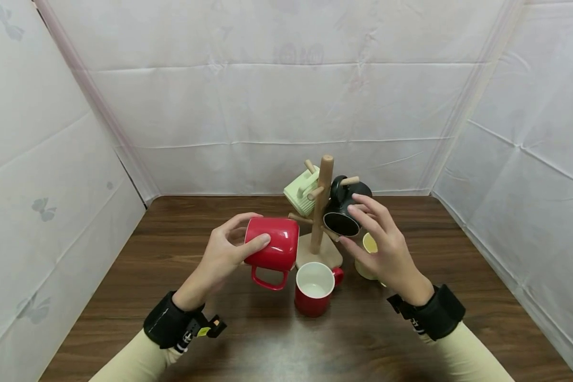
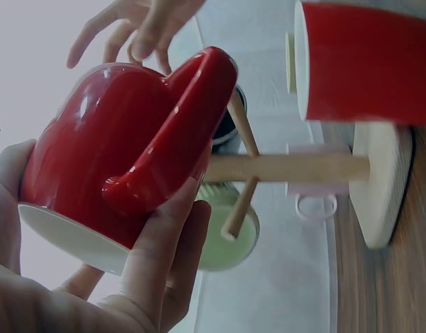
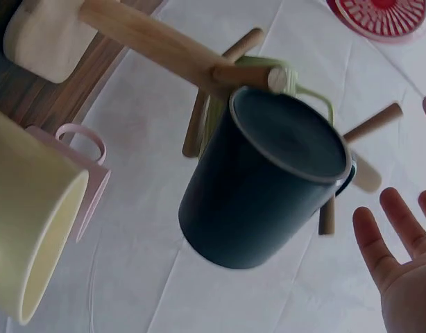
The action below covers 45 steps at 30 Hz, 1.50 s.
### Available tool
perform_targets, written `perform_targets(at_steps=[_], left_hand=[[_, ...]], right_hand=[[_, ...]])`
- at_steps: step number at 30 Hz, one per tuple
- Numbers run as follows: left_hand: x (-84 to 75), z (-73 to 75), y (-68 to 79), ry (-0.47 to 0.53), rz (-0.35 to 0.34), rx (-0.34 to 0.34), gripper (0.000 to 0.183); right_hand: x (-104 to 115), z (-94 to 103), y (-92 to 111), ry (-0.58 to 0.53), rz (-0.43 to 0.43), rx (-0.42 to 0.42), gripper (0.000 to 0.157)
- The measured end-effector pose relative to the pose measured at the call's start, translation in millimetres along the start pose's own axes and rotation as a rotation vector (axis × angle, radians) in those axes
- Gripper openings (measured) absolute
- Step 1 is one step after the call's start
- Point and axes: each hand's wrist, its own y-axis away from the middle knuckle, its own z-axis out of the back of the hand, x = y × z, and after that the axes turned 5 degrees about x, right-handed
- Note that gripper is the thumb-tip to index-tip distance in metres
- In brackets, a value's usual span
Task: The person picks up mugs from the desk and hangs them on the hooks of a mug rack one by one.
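My left hand (image 1: 219,260) grips a red mug (image 1: 279,241) around its body, with the thumb along its side. The mug is tipped over and its handle points down toward me in the head view. Fingers spread, my right hand (image 1: 391,254) hovers by a black mug (image 1: 336,208) and holds nothing. That black mug hangs mouth-down at a slant on a wooden mug tree (image 1: 321,212). On the tree's other side hangs a light green ribbed mug (image 1: 298,193). Another red mug (image 1: 310,305), white inside, stands upright in front of the tree's base.
A pale yellow mug (image 1: 361,270) stands right of the tree, partly behind my right hand. Beyond it in the right wrist view is a pink mug (image 3: 94,182). Bare pegs (image 1: 317,193) stick out from the post. White cloth walls (image 1: 286,106) enclose the wooden table (image 1: 181,223).
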Motion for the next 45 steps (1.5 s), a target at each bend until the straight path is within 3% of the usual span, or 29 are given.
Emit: perform_targets(at_steps=[7,14,28,39,45], left_hand=[[-3.5,-12.8,-0.8,0.070,0.042,0.041,0.045],[-3.7,-22.2,-1.7,0.113,0.073,0.086,0.047],[-2.1,-29.4,-3.0,0.121,0.089,0.145,0.049],[-2.8,-30.2,-5.7,0.144,0.141,0.164,0.050],[-3.0,-28.7,-5.9,0.124,0.135,0.216,0.050]], right_hand=[[3,-11.7,3,0.099,0.086,0.136,0.056],[10,-22.6,5,0.138,0.126,0.258,0.078],[19,-35.5,10,0.050,0.129,0.325,0.073],[22,-40.8,10,-0.031,0.125,0.307,0.071],[20,-41.3,11,-0.061,0.120,0.305,0.067]])
